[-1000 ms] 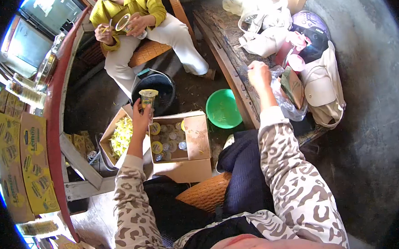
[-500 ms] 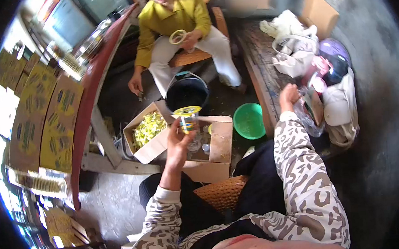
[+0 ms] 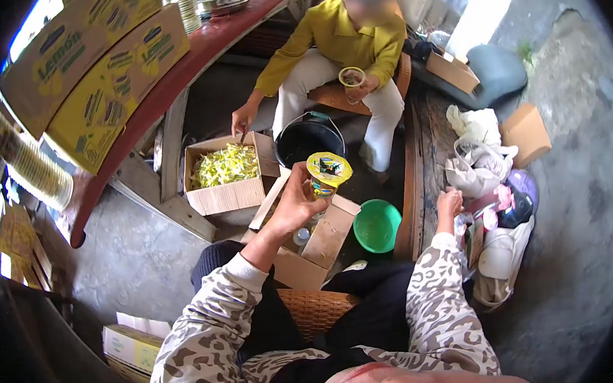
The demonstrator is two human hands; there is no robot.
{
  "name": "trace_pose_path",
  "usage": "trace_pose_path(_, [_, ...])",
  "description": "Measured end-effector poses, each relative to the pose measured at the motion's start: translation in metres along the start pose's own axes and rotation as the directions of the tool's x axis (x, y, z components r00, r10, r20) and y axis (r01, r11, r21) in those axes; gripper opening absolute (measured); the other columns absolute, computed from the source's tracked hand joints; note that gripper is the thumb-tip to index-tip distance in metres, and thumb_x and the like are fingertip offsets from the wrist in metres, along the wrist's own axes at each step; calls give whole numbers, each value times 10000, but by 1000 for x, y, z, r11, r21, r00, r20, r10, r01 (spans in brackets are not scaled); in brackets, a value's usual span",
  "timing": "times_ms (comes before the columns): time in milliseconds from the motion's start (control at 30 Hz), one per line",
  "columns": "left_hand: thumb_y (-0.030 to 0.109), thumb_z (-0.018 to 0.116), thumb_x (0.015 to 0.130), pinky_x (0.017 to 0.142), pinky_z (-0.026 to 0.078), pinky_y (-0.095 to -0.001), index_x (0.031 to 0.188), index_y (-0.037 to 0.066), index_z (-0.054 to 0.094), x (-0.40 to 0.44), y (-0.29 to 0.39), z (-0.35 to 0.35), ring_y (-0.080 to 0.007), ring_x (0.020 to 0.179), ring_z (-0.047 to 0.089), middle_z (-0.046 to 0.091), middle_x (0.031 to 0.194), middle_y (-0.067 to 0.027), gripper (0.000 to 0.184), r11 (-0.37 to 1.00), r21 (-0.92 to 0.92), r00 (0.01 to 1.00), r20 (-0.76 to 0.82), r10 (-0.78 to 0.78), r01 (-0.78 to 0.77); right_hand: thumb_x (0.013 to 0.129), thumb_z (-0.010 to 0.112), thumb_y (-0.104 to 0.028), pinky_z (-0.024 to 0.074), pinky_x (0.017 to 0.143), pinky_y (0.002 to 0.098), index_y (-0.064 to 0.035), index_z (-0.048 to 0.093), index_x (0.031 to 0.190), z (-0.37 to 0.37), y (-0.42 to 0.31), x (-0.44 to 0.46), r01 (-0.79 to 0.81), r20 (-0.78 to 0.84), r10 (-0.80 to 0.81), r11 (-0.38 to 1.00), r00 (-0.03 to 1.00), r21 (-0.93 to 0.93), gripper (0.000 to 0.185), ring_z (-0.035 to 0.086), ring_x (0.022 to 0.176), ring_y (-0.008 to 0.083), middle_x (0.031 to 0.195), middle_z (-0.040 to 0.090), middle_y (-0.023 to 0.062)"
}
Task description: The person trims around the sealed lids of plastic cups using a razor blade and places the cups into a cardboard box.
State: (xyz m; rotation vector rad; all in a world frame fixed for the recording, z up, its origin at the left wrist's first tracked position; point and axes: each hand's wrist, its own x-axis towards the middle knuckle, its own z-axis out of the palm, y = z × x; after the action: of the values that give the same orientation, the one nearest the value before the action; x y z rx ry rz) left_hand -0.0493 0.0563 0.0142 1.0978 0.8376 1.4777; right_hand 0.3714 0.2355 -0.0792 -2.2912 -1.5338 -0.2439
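Note:
My left hand (image 3: 294,203) is wrapped round a plastic cup (image 3: 328,174) with a yellow-rimmed lid, held upright above an open cardboard box (image 3: 327,241). Part of a clear cup (image 3: 301,237) shows inside that box. My right hand (image 3: 450,202) is closed at the bench edge, beside the bags; what it holds, if anything, is too small to make out. Left of the cup stands a box of yellow-green strips (image 3: 226,166). Across from me a co-worker holds a yellow-rimmed cup (image 3: 352,78) in one hand, the other hand (image 3: 244,118) at the strip box's edge.
A black bucket (image 3: 310,141) stands before the co-worker. A green basin (image 3: 377,226) sits beside the wooden bench (image 3: 431,124). Bags (image 3: 481,170) and a purple helmet (image 3: 524,189) lie at right. Lemon cartons (image 3: 95,71) rest on the red-edged table (image 3: 230,29) at left.
The view has swung left. My left hand has raised the cup nearer to me. The co-worker's free hand has moved to the strip box. My right hand stays closed by the bags.

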Motion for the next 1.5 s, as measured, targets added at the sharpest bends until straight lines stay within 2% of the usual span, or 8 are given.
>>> trace_pose_path(67, [-62,708,782,1022,427,-325,1303,26,375,-1,9,2,-159,1170,538,527,1246,-100,625,1000,23,1000,-15,6,-6,828,733,-198,508,820,478,-95,718,1023,-13,-32,-4,163,-47,-157,970,986,182,221,662,957,314,1046,653,123])
trace_pose_path(133, [-75,707,741,1041,400,-307,1326,23,374,-4,13,3,-162,1196,516,525,1253,-95,680,963,270,999,40,9,-20,825,753,-181,514,792,408,-72,724,1043,-33,-70,-23,322,-135,-301,750,944,578,246,651,871,283,986,659,122])
trace_pose_path(267, [-66,698,713,1063,386,-320,1328,19,407,-3,-35,-5,-172,1214,509,530,1248,-96,686,967,254,994,103,-25,-2,892,702,-108,500,803,291,-38,725,1079,-106,-148,-84,404,-149,-506,445,850,799,201,626,921,180,964,653,89])
trace_pose_path(367, [-31,687,705,1053,408,-344,1311,15,458,-9,-29,-2,-213,1207,534,547,1245,-114,650,882,465,994,109,21,-69,883,718,-119,504,778,313,-42,730,1049,-149,-182,-120,452,-171,-648,295,742,842,183,650,825,192,926,655,86])
trace_pose_path(500, [26,703,680,1012,441,-367,1307,7,468,-10,-23,4,-289,1172,560,561,1199,-152,671,793,592,987,138,79,-146,707,843,-119,504,791,356,-51,725,989,-154,-190,-136,578,-235,-812,148,534,803,313,657,872,245,933,665,79])
trace_pose_path(733, [70,754,672,977,458,-377,1293,-1,459,-12,-28,9,-308,1133,577,572,1168,-163,691,755,642,979,204,5,-137,694,837,-159,441,871,388,-98,707,887,-149,-185,-150,644,-143,-844,274,518,715,240,619,902,237,898,637,22])
trace_pose_path(1033, [176,917,665,913,483,-302,1226,44,551,-4,-31,9,-119,1001,587,649,1086,-31,683,923,365,926,294,-238,122,842,705,-149,437,876,399,-76,684,861,-141,-186,-160,760,-181,-897,218,403,612,78,608,917,245,901,627,38])
trace_pose_path(1500, [180,896,694,925,467,-312,1211,32,554,-6,-21,8,-147,1017,587,649,1122,-62,638,893,426,917,283,-281,142,843,695,-128,460,834,393,-75,642,884,-145,-186,-163,774,-195,-882,248,429,583,86,619,887,249,897,611,51])
